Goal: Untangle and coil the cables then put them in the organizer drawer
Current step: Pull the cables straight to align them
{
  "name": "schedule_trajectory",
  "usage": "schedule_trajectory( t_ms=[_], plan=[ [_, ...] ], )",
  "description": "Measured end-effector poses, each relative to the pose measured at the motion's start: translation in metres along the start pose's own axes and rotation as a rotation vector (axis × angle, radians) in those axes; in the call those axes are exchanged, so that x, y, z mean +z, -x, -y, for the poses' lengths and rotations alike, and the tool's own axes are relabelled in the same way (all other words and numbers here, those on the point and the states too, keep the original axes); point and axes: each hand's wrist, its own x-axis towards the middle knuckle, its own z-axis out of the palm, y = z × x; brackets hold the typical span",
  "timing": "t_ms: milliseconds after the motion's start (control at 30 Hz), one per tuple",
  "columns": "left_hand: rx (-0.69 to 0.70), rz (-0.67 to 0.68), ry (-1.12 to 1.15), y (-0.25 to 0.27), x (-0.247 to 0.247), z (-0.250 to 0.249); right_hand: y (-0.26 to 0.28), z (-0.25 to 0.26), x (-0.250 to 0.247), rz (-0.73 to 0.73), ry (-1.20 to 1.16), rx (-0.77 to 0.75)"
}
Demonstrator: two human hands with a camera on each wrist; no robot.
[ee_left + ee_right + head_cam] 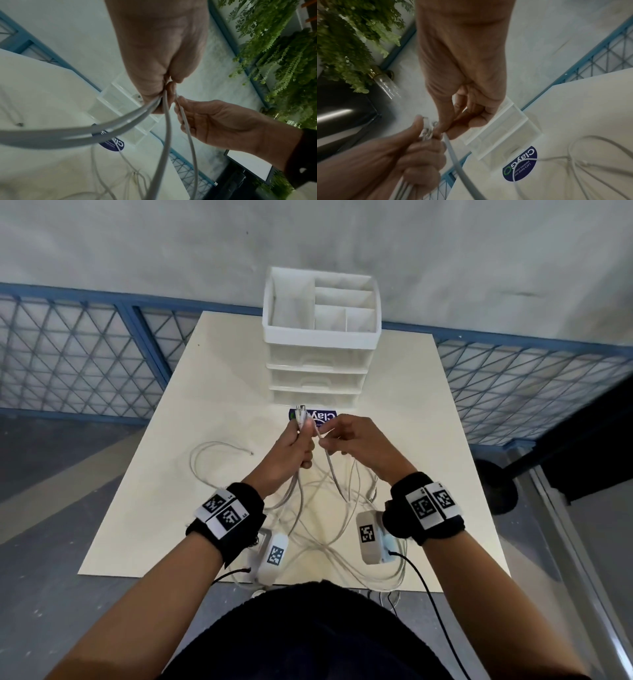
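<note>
Several white cables (318, 501) lie tangled on the cream table top (178, 474), with loops hanging up to both hands. My left hand (298, 443) grips a bundle of cable ends, whose plugs (300, 414) stick out above the fist. My right hand (337, 436) pinches one grey-white cable (330, 463) just beside the left fist. The left wrist view shows the gripped strands (164, 108) and the right hand (205, 121). In the right wrist view the pinched cable (453, 155) runs down from the right hand's fingertips (443, 129). The white organizer (320, 337) stands behind, its drawers closed.
The organizer's top tray (274, 299) has several dividers and holds nothing. A round blue sticker (325, 417) lies on the table before it. One loose cable loop (212, 453) lies at the left. A blue mesh fence (68, 354) runs behind the table.
</note>
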Motion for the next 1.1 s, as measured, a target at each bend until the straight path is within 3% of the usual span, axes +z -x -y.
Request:
schedule_trajectory(
  t_ms=[100, 300, 367, 500, 567, 667, 767, 933, 1100],
  plan=[
    [0.016, 0.010, -0.014, -0.004, 0.002, -0.001, -0.003, 0.003, 0.002, -0.071, -0.077, -0.013],
    [0.049, 0.005, 0.010, -0.010, 0.002, -0.002, -0.006, 0.004, 0.005, -0.046, -0.115, 0.010],
    [0.056, -0.015, 0.102, -0.012, 0.002, -0.009, -0.004, 0.006, 0.006, 0.034, -0.126, 0.051],
    [0.076, -0.069, 0.247, -0.021, -0.001, -0.025, -0.002, 0.008, 0.020, 0.362, -0.124, 0.036],
    [0.109, -0.054, 0.292, -0.023, -0.005, -0.030, -0.005, 0.004, 0.030, 0.395, -0.100, 0.024],
    [0.179, -0.033, 0.329, -0.022, -0.016, -0.044, -0.006, -0.003, 0.034, 0.352, -0.114, 0.050],
    [0.257, -0.098, 0.306, -0.023, -0.030, -0.052, -0.004, -0.014, 0.026, 0.365, -0.070, 0.078],
    [0.352, -0.270, 0.158, -0.017, -0.057, -0.059, -0.006, -0.051, -0.008, 0.389, 0.246, 0.242],
    [0.315, -0.360, 0.026, -0.009, -0.083, -0.058, -0.002, -0.065, -0.039, 0.218, 0.488, 0.315]
  ],
)
